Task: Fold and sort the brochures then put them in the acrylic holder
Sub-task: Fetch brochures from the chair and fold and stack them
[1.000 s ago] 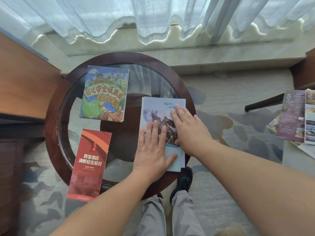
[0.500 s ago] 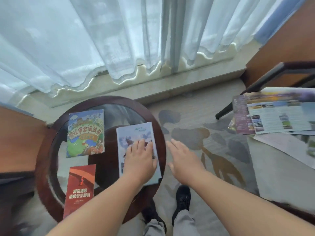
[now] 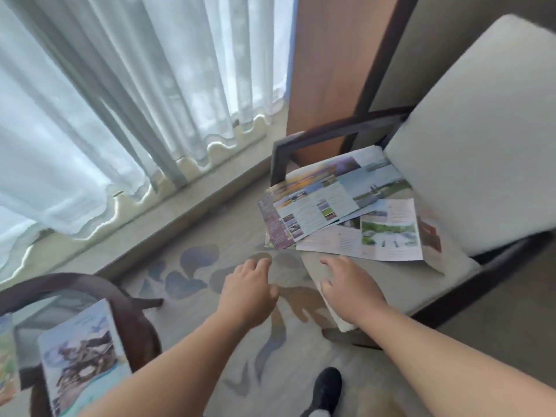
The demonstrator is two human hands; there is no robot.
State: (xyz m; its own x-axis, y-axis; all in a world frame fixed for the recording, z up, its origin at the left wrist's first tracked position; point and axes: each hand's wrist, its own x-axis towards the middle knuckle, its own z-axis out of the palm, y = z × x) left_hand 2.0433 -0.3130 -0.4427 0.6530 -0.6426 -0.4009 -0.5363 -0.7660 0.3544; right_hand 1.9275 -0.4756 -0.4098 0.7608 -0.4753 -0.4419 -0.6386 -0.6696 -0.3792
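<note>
Left hand (image 3: 248,288) and right hand (image 3: 350,285) hover open, empty, near blurred unfolded paper brochures (image 3: 346,206) on a cream cushioned chair (image 3: 406,281); round glass table (image 3: 90,281) cropped left.

Folded pale-blue brochure with a dark horse picture (image 3: 81,365): flat, cover up, on the round glass-topped table (image 3: 75,279), lower left. Green cartoon-map brochure (image 3: 5,353): just beside it on the left, cut off by the frame edge.

Loose overlapping pile on the cream chair seat (image 3: 391,281):
- unfolded landscape-photo brochure (image 3: 337,191) on top
- purple brochure (image 3: 275,227) jutting out from under its left end
- unfolded pale pink sheet with a green park photo (image 3: 382,233) beneath
- red brochure (image 3: 433,236) partly showing at the right
</note>
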